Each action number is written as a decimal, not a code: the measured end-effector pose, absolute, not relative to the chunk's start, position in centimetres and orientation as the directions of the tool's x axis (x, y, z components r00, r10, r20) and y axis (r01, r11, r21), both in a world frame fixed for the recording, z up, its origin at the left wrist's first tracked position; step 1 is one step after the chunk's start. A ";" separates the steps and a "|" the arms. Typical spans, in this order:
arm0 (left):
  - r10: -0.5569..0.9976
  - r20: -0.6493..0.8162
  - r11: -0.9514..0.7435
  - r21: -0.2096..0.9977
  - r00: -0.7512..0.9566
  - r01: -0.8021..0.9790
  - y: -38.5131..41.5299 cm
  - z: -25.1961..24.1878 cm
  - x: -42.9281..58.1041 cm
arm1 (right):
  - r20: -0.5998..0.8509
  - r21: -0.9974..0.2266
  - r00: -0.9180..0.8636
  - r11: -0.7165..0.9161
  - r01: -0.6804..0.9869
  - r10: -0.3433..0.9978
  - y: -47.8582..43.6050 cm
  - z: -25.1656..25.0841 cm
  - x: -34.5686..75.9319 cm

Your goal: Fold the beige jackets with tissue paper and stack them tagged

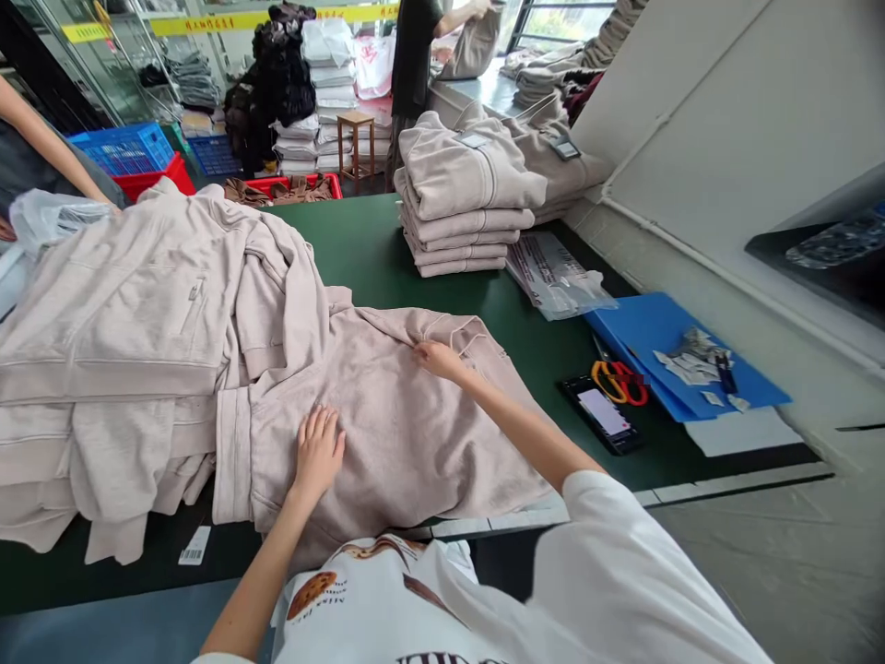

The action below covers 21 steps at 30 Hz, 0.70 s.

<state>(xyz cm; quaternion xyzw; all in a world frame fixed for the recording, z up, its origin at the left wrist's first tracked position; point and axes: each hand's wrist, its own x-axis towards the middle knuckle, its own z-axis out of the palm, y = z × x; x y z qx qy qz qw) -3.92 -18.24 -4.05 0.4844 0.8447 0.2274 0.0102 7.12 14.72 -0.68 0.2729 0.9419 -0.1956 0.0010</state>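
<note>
A pale pinkish-beige hoodie [394, 415] lies spread over the table edge in front of me. Its ribbed hem points left and its thin drawstrings show at the right. My left hand [320, 447] rests flat on the fabric near the hem, fingers stretched out. Farther up, my right hand [439, 358] has its fingers closed on the cloth by the drawstrings; the fingertips are partly hidden. Against the hoodie's left side is a large pile of matching sweatshirts [138, 304], one with a zipped pocket.
Folded hoodies [470, 184] are stacked at the back of the green table [359, 235]. On the right lie plastic bags [557, 272], a phone [601, 415], scissors [619, 380] and a blue folder [664, 323] with small tags. One person's arm [55, 138] is at left; another person [415, 65] stands behind.
</note>
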 end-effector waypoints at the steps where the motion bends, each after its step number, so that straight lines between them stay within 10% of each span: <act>1: 0.830 0.187 0.446 0.344 -0.526 0.826 -17.8 -5.1 -3.6 | -0.120 -0.345 -0.848 0.779 0.524 0.517 14.8 -1.7 8.2; 13: 0.844 0.158 0.470 0.244 -0.513 0.849 -18.0 -7.4 -3.8 | -0.117 -0.242 -0.842 0.807 0.539 0.527 15.2 -4.7 7.5; 21: 0.852 0.177 0.454 0.217 -0.493 0.864 -16.8 -7.5 -2.6 | -0.039 -0.297 -0.648 0.611 0.734 0.760 14.2 -4.0 11.3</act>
